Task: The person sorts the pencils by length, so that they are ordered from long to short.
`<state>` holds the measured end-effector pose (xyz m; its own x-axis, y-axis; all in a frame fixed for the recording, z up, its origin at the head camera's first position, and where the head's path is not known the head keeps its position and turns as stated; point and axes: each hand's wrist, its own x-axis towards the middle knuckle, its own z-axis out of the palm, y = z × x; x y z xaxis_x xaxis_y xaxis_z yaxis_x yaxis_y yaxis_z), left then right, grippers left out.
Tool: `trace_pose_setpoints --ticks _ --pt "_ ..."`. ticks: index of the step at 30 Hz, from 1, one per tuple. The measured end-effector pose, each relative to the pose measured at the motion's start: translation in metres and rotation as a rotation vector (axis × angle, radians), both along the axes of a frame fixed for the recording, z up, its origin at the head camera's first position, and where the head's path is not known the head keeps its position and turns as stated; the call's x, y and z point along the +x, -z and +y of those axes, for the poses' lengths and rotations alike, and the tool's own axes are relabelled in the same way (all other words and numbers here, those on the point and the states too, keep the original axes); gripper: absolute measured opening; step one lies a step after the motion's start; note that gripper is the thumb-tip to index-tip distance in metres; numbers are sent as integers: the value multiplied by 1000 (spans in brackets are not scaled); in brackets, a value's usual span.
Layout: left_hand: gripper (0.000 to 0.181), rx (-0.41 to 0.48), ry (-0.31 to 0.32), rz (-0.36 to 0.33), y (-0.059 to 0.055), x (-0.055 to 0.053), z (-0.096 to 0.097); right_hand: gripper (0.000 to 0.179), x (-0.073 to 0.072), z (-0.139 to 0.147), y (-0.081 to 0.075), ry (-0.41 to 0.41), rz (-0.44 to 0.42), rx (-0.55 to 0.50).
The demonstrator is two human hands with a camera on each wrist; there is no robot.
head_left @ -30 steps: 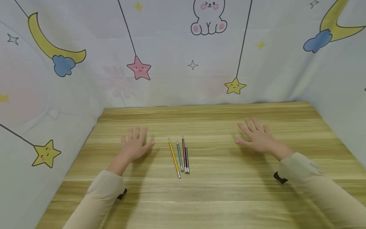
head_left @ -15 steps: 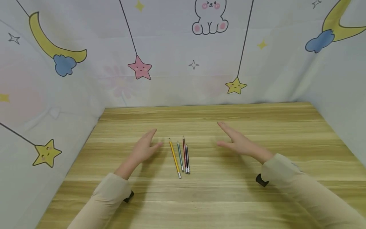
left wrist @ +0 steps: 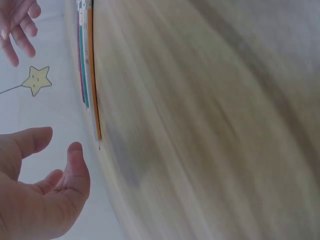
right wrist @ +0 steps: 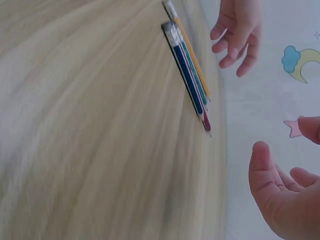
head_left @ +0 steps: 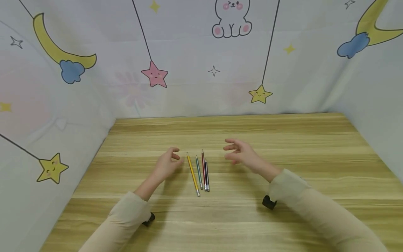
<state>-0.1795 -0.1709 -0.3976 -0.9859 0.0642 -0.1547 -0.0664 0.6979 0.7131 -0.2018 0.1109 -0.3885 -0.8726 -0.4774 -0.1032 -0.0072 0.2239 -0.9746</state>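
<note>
Several pencils lie side by side on the wooden table, tips pointing away and eraser ends toward me. Leftmost is a yellow pencil, then a green pencil, a dark red pencil and a dark blue pencil. My left hand hovers just left of the yellow pencil, fingers loosely bent, holding nothing. To the right of the group my right hand is held above the table with its fingers relaxed and apart, also without anything in it. Both wrist views show gaps between thumb and fingers.
A white cloth backdrop printed with stars and moons hangs behind the table and along both sides. Black straps with small devices sit under the cuffs of the beige sleeves.
Both hands have moved inward toward the pencils, the right one farther. Their spread fingers have turned and bent inward. The pencils stay where they were on the table.
</note>
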Motion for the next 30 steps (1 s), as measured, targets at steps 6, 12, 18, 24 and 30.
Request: trace_pose_setpoints --ticks 6,12,18,24,30 --pt "45 25 -35 -10 5 0 9 58 2 -19 5 13 -105 -21" --pt "40 14 -1 36 7 4 16 57 3 -35 13 5 -175 -38" --pt "39 -19 22 43 13 4 21 57 5 -48 20 -8 -213 -43" --pt "40 -62 9 21 17 4 26 58 6 -58 26 -8 -246 -40" --pt "40 -105 20 -1 19 4 27 59 6 -65 32 19 -271 -30"
